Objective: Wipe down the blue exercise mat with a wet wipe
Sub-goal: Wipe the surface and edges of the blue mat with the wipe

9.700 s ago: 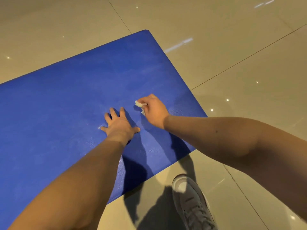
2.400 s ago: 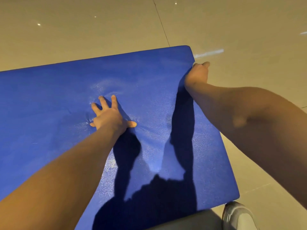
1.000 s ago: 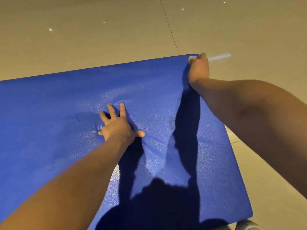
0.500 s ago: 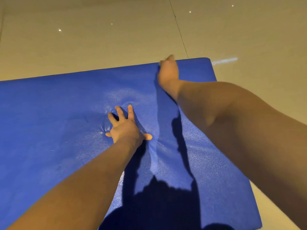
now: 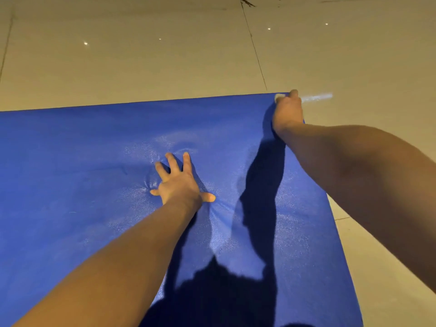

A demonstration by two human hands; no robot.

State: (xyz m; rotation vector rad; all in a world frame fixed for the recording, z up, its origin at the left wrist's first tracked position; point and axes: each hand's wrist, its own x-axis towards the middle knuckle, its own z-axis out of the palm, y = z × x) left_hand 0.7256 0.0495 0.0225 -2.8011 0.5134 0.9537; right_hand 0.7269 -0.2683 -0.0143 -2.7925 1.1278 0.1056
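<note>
Blue foam: one exercise mat (image 5: 70,185) lies flat on a beige tiled floor (image 5: 141,67) and fills the lower left of the head view, with its far edge running across the middle of the frame and its right edge slanting down to the lower right. Two bare forearms reach over the mat from its near side. One left hand (image 5: 179,185) rests palm down near the mat's centre, fingers straight and spread and thumb out to the side, holding nothing; the foam dimples and creases around it. One right hand (image 5: 287,112) sits at the mat's far right corner, its fingers curled round one wet wipe (image 5: 279,97), of which only a small pale corner shows past the fingertips, pressed against the mat at that corner. Two arm shadows fall across the mat and merge into one larger dark shape at its near edge. On the floor beyond the mat's far edge, four pinpoint light reflections show, and one pale streak of reflected light (image 5: 316,97) lies just to the right of the far right corner. One dark grout line (image 5: 253,46) runs from the top of the frame towards that corner.
</note>
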